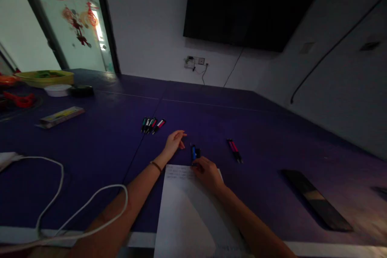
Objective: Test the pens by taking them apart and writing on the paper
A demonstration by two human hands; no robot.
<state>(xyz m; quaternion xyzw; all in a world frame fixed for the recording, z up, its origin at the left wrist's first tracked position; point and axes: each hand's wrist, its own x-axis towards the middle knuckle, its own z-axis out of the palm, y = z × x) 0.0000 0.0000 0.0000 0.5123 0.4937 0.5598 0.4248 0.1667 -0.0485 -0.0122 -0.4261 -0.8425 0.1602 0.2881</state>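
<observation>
My right hand (207,172) is closed, its fingertips pinched at the near end of a blue and black pen (193,152). A small black piece (198,152) shows right beside that pen; I cannot make out what it is. Under my right hand lies a white sheet of paper (181,213) with lines of writing along its top. My left hand (175,142) rests on the table past the paper's top left corner, fingers stretched out and thumb apart, holding nothing. Several pens (150,125) with green, white and red parts lie left of it. Two pink and black pens (234,150) lie to the right.
A long black object (316,199) lies at the right on the purple table (256,129). At left are a white cable (62,177), a flat box (62,117), a yellow basket (45,78) and red scissors-like handles (19,99). A large screen (250,4) hangs on the wall.
</observation>
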